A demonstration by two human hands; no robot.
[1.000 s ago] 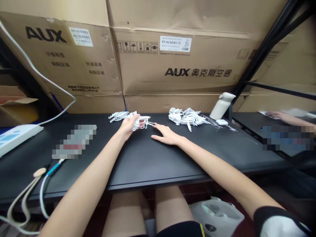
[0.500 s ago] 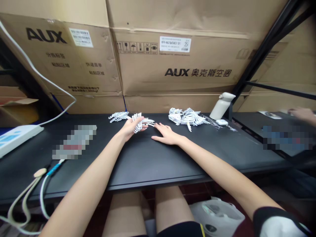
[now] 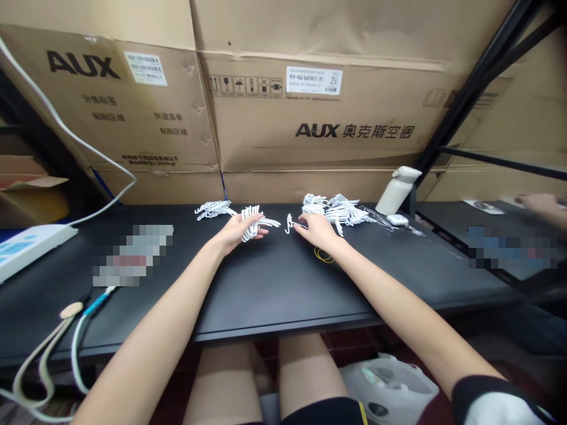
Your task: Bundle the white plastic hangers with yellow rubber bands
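Note:
My left hand (image 3: 239,232) is closed around a bunch of white hooks (image 3: 251,223), their curved ends and thin stems sticking out to the right. A little to the right, my right hand (image 3: 319,230) pinches a few loose white hooks (image 3: 289,224) between thumb and fingers; how many cannot be told. A gap separates the two hands. Beyond my right hand lies a larger pile of white hooks (image 3: 348,210), and a smaller bundle of hooks (image 3: 213,209) rests behind my left hand. Yellow rubber bands (image 3: 324,254) lie under my right wrist.
A cream bottle (image 3: 397,192) and a small white case (image 3: 397,220) stand at the back right. Large cardboard boxes (image 3: 310,153) wall off the back. At left are a power strip (image 3: 35,245) and a blurred-out cabled item (image 3: 137,254). Another person's hand (image 3: 543,206) is far right.
My right hand has moved right, away from the bunch, and now holds loose hooks. Yellow rubber bands have come into view. My left hand keeps its bunch, shifted slightly right.

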